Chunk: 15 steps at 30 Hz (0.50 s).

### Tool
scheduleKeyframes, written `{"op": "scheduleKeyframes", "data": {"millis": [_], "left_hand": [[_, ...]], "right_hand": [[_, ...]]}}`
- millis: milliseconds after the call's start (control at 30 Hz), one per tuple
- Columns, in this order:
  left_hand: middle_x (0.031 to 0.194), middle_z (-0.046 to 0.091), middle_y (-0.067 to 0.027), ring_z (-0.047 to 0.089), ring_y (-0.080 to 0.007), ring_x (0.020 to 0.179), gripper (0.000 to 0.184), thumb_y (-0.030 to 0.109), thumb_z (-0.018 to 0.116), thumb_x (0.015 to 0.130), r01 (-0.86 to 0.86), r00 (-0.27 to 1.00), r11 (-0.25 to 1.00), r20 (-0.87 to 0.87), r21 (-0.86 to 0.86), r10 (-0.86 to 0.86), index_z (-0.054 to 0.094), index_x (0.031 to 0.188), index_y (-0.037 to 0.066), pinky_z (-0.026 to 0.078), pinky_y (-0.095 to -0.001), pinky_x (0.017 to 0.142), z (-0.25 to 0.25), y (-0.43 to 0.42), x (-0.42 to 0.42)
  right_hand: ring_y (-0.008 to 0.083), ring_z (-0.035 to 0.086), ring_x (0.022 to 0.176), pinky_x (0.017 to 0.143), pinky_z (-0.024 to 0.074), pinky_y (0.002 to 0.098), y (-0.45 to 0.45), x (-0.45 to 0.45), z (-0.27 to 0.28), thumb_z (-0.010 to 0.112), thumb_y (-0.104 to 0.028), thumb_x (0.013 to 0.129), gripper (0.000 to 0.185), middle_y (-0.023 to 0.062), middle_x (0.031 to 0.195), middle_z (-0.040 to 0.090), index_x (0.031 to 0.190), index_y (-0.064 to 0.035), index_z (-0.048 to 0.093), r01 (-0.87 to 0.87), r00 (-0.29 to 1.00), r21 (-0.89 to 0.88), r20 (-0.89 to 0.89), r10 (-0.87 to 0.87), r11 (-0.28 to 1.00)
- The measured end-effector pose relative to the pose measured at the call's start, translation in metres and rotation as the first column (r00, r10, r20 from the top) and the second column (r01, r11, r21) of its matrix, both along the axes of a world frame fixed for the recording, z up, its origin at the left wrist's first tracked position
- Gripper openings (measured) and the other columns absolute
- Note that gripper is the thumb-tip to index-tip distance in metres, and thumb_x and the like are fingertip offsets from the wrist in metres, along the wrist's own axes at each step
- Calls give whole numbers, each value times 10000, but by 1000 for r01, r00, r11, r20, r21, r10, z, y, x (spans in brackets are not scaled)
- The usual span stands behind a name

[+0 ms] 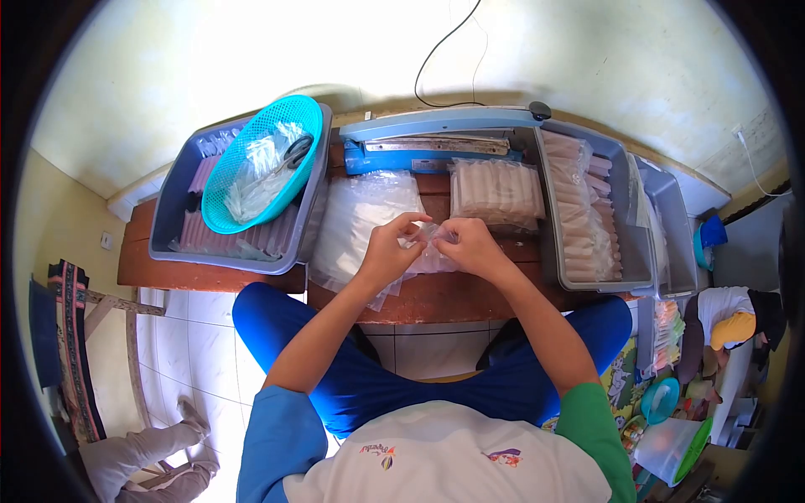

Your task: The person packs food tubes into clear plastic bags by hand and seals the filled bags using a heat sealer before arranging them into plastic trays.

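Observation:
A clear plastic bag [434, 258] hangs between my hands above the near edge of the wooden table. My left hand [392, 249] curls its thumb and fingers at the bag's left side, index finger stretched out. On the other side, my right hand [471, 244] pinches the bag between thumb and fingers. Beneath and left of my left hand lies a stack of clear, flat plastic bags [360, 210]. Beyond my right hand sits a clear pack of pinkish-brown sticks [496, 191]. What is inside the held bag, if anything, I cannot make out.
A blue impulse sealer [432, 151] stands at the back. At left, a grey tub [291, 256] of stick packs bears a turquoise basket [220, 220] with plastic and scissors [295, 153]. Another grey tub [599, 285] of packs stands right. People sit at both sides.

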<state>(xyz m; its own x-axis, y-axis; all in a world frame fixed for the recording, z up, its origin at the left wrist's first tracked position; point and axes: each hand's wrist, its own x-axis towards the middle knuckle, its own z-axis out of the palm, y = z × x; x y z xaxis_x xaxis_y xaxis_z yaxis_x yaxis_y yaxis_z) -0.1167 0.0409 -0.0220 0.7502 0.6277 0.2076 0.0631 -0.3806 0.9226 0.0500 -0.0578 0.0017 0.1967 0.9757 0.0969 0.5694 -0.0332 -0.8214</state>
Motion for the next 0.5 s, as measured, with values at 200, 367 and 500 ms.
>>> {"op": "scheduleKeyframes", "data": {"millis": [200, 367, 500], "left_hand": [[826, 676, -43, 633, -99, 818, 350, -47, 691, 744, 2, 1000, 999, -14, -37, -3, 638, 1081, 30, 501, -268, 770, 8, -2, -1], [815, 662, -43, 602, -108, 794, 282, -42, 697, 753, -55, 998, 998, -21, -27, 54, 649, 1022, 27, 487, -268, 760, 1, -6, 3], [782, 635, -50, 558, -124, 757, 241, -45, 689, 767, -85, 996, 996, 24, 21, 85, 644, 997, 15, 470, -273, 739, -7, -8, 6]], "right_hand": [[322, 609, 640, 619, 465, 387, 0, 4, -6, 707, -169, 758, 234, 217, 728, 628, 835, 47, 662, -23, 999, -4, -45, 23, 1000], [316, 625, 654, 622, 467, 389, 1, 7, -3, 740, -150, 733, 222, 217, 731, 633, 820, 39, 664, -87, 994, 57, -53, 91, 995], [340, 622, 663, 635, 470, 396, -1, 7, 2, 743, -142, 734, 216, 225, 731, 631, 814, 41, 659, -80, 997, -6, 14, 80, 997]]}}
